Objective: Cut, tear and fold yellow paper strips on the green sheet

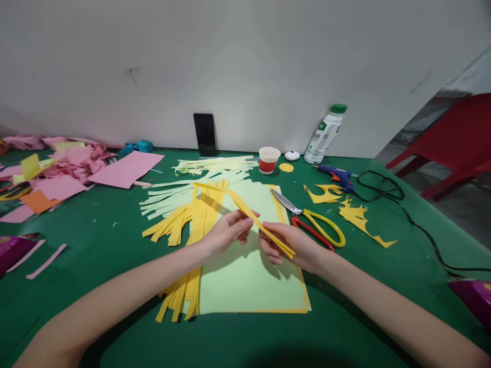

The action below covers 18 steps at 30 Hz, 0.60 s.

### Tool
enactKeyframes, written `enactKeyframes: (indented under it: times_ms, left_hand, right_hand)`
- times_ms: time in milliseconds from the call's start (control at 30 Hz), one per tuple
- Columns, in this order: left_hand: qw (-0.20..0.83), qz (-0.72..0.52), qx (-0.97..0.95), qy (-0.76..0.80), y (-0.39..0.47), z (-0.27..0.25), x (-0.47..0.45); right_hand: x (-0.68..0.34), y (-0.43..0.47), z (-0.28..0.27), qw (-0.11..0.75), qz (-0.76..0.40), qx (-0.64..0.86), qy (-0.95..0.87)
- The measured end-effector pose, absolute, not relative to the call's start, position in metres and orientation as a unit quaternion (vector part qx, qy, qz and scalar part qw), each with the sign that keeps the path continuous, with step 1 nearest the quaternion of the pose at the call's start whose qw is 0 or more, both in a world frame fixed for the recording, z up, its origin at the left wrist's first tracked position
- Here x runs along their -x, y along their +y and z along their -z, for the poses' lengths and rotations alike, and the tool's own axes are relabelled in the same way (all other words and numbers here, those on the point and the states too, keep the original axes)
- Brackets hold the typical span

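Observation:
A long yellow paper strip [240, 201] is pinched between the fingers of both my hands, above light green paper sheets [238, 286]. My left hand [233, 229] grips it near the middle, and my right hand [286, 243] holds the part toward its near end, which looks doubled. Under and beside my left forearm lie cut yellow strips [203, 212]. Pale green strips [169, 197] fan out behind them. Scissors [303, 212] with one red and one yellow handle rest with a blade on the sheets' right edge, close to my right hand.
Along the wall stand a dark phone [205, 134], a paper cup [269, 160] and a leaning bottle [326, 134]. A blue glue gun [337, 175] trails a black cord at right, near yellow scraps [358, 217]. Pink paper [126, 169] piles up at left.

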<state>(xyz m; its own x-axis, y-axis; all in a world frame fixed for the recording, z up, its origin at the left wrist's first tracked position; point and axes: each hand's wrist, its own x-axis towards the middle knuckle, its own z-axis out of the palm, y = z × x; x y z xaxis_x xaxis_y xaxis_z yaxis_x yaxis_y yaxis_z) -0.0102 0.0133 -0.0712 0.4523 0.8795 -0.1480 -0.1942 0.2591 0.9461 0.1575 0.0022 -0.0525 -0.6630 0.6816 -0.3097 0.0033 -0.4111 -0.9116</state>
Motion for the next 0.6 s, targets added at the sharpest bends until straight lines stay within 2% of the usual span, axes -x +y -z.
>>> enactKeyframes:
  times_ms: [300, 600]
  left_hand:
    - [0.689, -0.382, -0.500, 0.359, 0.010, 0.068, 0.012]
    - [0.694, -0.383, -0.500, 0.348, 0.007, 0.059, 0.010]
  right_hand:
    - [-0.161, -0.001, 0.039, 0.200, -0.657, 0.397, -0.609]
    - [-0.164, -0.002, 0.030, 0.174, -0.631, 0.379, -0.653]
